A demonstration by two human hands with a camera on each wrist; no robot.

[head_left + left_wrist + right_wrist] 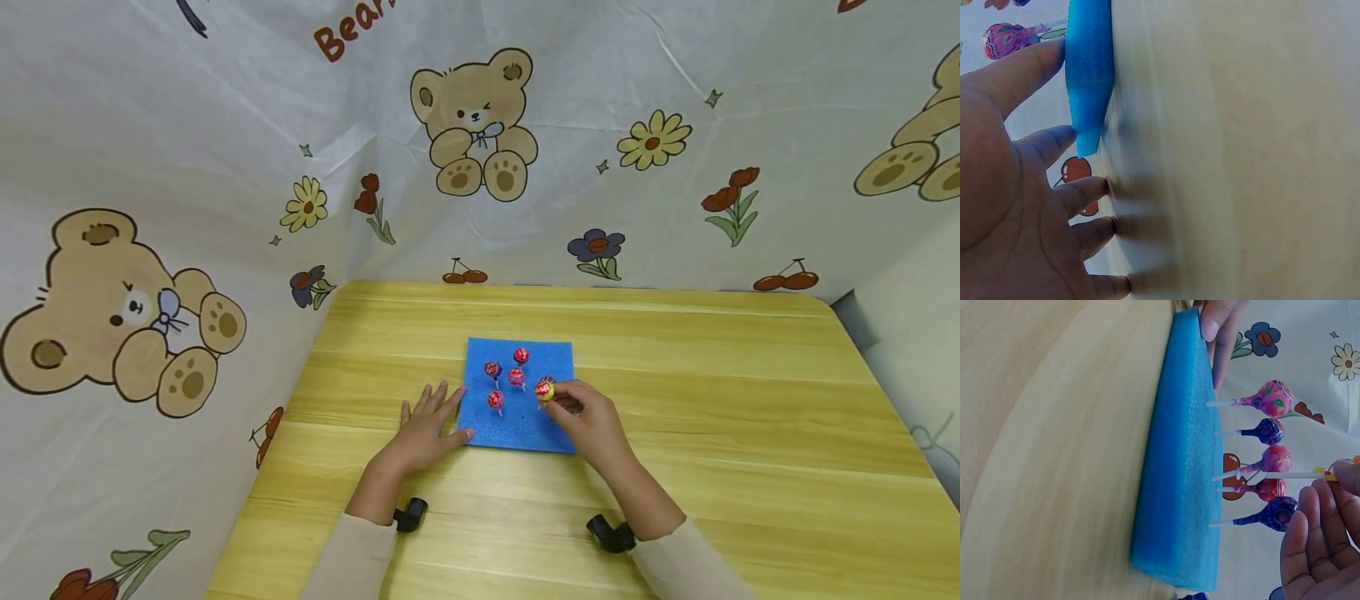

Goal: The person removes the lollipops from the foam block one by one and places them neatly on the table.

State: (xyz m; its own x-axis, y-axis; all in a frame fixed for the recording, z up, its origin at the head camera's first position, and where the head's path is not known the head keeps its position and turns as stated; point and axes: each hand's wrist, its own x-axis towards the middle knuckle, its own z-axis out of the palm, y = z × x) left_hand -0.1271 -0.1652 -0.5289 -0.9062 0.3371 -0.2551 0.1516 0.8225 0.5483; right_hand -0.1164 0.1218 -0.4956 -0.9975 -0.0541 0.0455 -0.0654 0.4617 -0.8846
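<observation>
A blue foam block (510,433) lies flat with several wrapped lollipops standing in it on white sticks. Among them are a pink one (1274,399) and a dark blue one (1277,514). My right hand (592,421) pinches a yellow-and-red lollipop (544,390) by its head, over the block's right part. Its bare stick (1297,475) points down at the foam, and the tip is above the surface. Spread out at the block's left side, my left hand (423,429) has its thumb and forefinger against the foam edge. Its other fingertips touch the table.
The block rests on a wooden table (712,400). A white cloth (562,108) printed with bears and flowers hangs behind and to the left. Another dark-wrapped lollipop (1192,596) shows by the block's near end in the right wrist view.
</observation>
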